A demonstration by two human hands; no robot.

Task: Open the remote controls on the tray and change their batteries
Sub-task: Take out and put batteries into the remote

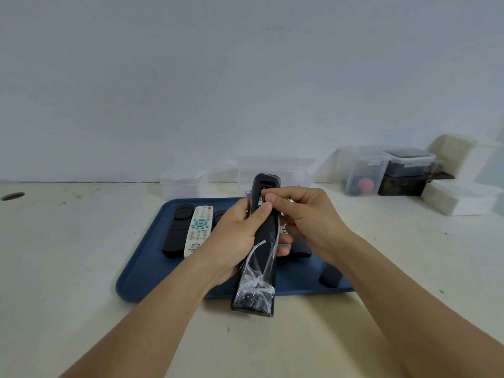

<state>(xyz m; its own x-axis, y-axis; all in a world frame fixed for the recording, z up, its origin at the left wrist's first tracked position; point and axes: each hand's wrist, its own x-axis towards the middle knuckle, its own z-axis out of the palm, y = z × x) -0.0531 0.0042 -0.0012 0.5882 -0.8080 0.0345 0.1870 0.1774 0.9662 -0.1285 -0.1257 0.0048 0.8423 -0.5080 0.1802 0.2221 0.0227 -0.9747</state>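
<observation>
My left hand [236, 236] grips a long black remote [263, 241] wrapped in clear plastic film, held back side up above the blue tray [141, 268]. Its battery compartment at the far end stands uncovered. My right hand [305, 216] pinches a battery [262, 199] at that compartment between thumb and forefinger, and it seems to hold more small items under its curled fingers. On the tray's left lie a black remote [177, 230] and a white remote [198, 230] with green buttons. A dark piece [330, 275] lies at the tray's right edge.
Clear plastic boxes [183, 184] stand behind the tray against the wall. At the back right are lidded containers [365, 173] with coloured items, a dark box [403, 184] and white foam blocks [461, 199]. A round hole [12, 196] is in the table at the far left.
</observation>
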